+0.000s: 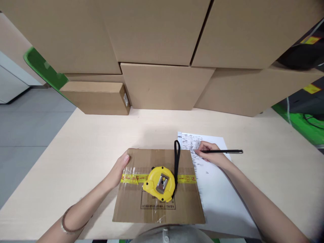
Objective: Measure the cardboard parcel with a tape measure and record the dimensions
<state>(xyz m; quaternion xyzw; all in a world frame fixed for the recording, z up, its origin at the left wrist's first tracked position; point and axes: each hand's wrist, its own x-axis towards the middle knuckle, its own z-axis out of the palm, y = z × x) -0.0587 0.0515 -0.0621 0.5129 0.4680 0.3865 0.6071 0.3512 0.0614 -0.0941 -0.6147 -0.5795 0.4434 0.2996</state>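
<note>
- My left hand (120,170) has hold of a small brown cardboard box (129,206) at its far left corner; the thumb lies over the top edge, and the other fingers are mostly hidden, so I cannot tell exactly how they wrap the side.
- My right hand (211,153) is closed in a writing grip on a slim black pen (227,151), whose long end points right; I cannot tell whether the tip is pressed to the paper.
- The box sits close in front of me at the near middle of the pale wooden worktop (83,162), banded across by yellow tape (187,179) with red print; a black-lined printed frame shows on its nearer half.
- On top of the box rests a yellow tape measure (154,180) with a silver metal clip, its black wrist strap (176,162) reaching past the box's far edge.
- Under my right hand lies a white sheet of paper (217,195), with short dark marks down its left side and a dense scribble by my fingers; the box covers part of its left edge.
- Behind, large plain brown cartons (164,87) are stacked, and a low, long brown carton (98,101) stands at the far left.
</note>
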